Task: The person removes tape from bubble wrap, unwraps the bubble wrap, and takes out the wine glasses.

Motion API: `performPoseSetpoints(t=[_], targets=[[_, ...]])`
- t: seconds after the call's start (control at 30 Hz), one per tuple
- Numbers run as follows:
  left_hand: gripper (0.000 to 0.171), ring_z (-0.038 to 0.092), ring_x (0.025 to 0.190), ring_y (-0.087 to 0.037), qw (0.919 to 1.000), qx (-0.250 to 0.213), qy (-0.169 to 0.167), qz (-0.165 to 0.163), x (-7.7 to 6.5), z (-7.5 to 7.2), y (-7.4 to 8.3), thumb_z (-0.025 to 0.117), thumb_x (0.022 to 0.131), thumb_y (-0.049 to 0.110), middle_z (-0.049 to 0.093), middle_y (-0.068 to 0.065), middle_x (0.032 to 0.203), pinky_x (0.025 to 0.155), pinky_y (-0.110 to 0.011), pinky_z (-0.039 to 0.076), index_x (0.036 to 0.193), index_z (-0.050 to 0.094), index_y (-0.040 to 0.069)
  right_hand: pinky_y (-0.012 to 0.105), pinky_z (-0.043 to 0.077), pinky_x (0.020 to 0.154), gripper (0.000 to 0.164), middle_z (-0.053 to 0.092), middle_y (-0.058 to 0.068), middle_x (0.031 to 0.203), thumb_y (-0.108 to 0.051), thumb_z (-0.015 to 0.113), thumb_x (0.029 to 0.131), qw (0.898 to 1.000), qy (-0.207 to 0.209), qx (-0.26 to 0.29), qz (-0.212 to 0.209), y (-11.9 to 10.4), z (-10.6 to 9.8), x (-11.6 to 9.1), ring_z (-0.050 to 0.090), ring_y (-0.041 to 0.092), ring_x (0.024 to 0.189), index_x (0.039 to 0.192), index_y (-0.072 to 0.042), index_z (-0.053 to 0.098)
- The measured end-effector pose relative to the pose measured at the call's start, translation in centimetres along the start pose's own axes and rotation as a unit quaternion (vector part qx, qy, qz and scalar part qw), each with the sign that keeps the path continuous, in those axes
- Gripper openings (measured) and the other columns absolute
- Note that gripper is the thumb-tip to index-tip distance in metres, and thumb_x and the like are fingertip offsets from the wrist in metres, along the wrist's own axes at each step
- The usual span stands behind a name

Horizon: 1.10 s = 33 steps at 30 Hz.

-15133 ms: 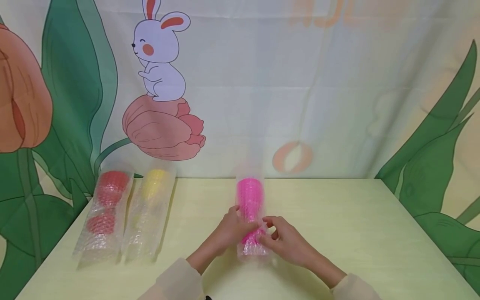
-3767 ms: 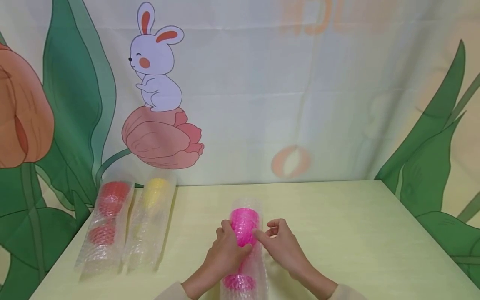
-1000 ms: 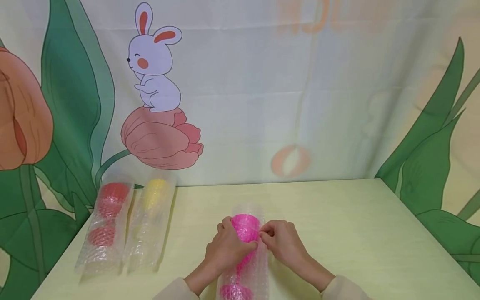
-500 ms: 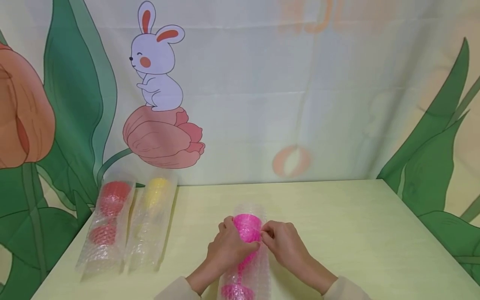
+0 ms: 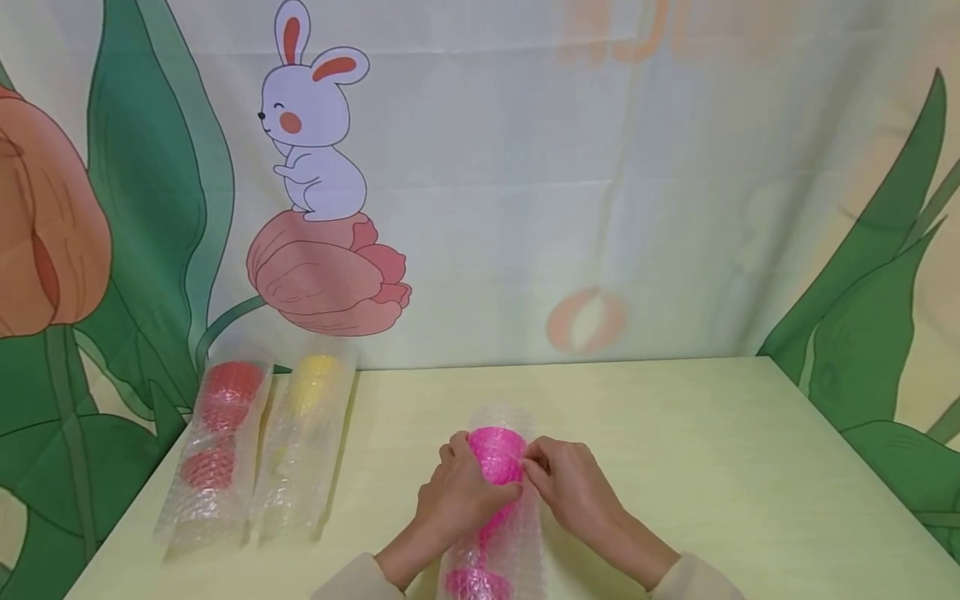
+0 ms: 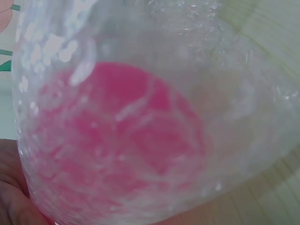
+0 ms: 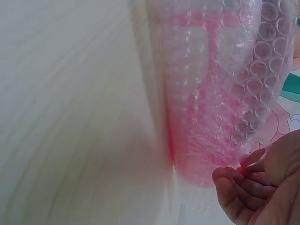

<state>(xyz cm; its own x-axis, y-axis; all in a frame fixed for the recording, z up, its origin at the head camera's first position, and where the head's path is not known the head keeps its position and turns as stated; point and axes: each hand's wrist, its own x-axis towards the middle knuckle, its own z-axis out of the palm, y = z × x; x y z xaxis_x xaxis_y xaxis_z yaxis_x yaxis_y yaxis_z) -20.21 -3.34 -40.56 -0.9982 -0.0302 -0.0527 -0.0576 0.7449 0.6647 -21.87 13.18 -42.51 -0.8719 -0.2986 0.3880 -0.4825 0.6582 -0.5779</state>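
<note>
A pink goblet-shaped item (image 5: pixel 497 450) lies wrapped in clear bubble wrap (image 5: pixel 527 542) at the front middle of the table. Its narrow stem and flat foot show through the wrap (image 7: pixel 262 70) in the right wrist view. My left hand (image 5: pixel 456 493) grips the bundle around its wide cup end, thumb across the top. On the other side my right hand (image 5: pixel 573 483) pinches the wrap's edge beside the cup between thumb and forefinger. From the left wrist, the pink cup (image 6: pixel 117 126) shows blurred behind plastic, and most of that hand is hidden.
Two more bubble-wrapped bundles lie side by side at the table's left: a red one (image 5: pixel 210 467) and a yellow one (image 5: pixel 315 383). A printed cloth (image 5: pixel 480 208) with a rabbit and tulips hangs behind the pale table (image 5: pixel 690 450).
Over the longer span, the pink bundle has come nearer and the left hand has moved to its cup end. The right fingers, earlier apart, now pinch the wrap. The last second shows almost no movement.
</note>
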Motion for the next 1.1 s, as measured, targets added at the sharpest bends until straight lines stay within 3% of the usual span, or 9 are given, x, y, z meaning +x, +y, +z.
performPoseSetpoints(t=[0.23, 0.47, 0.6, 0.87, 1.1], targets=[[0.092, 0.059, 0.084, -0.03, 1.0, 0.004, 0.002, -0.001, -0.05, 0.18, 0.13, 0.086, 0.073, 0.038, 0.052, -0.018, 0.109, 0.078, -0.056, 0.05, 0.138, 0.04, -0.007, 0.02, 0.038, 0.05, 0.018, 0.052, -0.01, 0.064, 0.004, 0.062, 0.09, 0.999, -0.003, -0.027, -0.018, -0.13, -0.17, 0.2, 0.042, 0.0, 0.055, 0.079, -0.01, 0.065], [0.094, 0.06, 0.083, -0.032, 0.9999, 0.011, 0.011, 0.007, -0.16, 0.22, 0.06, 0.087, 0.072, 0.042, 0.052, -0.018, 0.106, 0.075, -0.057, 0.05, 0.137, 0.041, -0.007, 0.021, 0.051, 0.058, 0.01, 0.066, -0.005, 0.073, 0.003, 0.069, 0.082, 1.0, -0.012, 0.011, -0.016, 0.14, -0.43, 0.17, 0.059, 0.006, 0.065, 0.084, -0.007, 0.069], [0.096, 0.061, 0.085, -0.032, 0.9998, 0.015, 0.014, 0.004, -0.14, 0.29, 0.06, 0.088, 0.072, 0.044, 0.053, -0.018, 0.108, 0.076, -0.058, 0.051, 0.138, 0.041, -0.007, 0.021, 0.05, 0.057, 0.013, 0.067, -0.003, 0.074, 0.006, 0.069, 0.077, 0.999, -0.021, 0.018, -0.018, 0.17, -0.6, 0.21, 0.062, 0.009, 0.067, 0.084, -0.006, 0.067], [0.096, 0.061, 0.088, -0.032, 0.9998, 0.017, 0.007, -0.001, -0.07, 0.46, 0.16, 0.089, 0.073, 0.042, 0.052, -0.017, 0.109, 0.078, -0.057, 0.051, 0.14, 0.04, -0.006, 0.021, 0.049, 0.055, 0.013, 0.065, 0.0, 0.072, 0.011, 0.068, 0.08, 0.999, -0.032, 0.022, 0.018, -0.29, -0.53, 0.05, 0.056, 0.006, 0.062, 0.088, 0.002, 0.067], [0.091, 0.06, 0.087, -0.032, 0.9998, 0.017, 0.009, 0.001, -0.17, 0.41, 0.2, 0.087, 0.074, 0.04, 0.052, -0.017, 0.107, 0.076, -0.056, 0.05, 0.138, 0.041, -0.006, 0.02, 0.045, 0.05, 0.012, 0.067, 0.0, 0.072, 0.01, 0.064, 0.085, 1.0, -0.009, -0.012, -0.007, -0.51, -0.35, -0.08, 0.048, 0.002, 0.055, 0.087, 0.001, 0.071]])
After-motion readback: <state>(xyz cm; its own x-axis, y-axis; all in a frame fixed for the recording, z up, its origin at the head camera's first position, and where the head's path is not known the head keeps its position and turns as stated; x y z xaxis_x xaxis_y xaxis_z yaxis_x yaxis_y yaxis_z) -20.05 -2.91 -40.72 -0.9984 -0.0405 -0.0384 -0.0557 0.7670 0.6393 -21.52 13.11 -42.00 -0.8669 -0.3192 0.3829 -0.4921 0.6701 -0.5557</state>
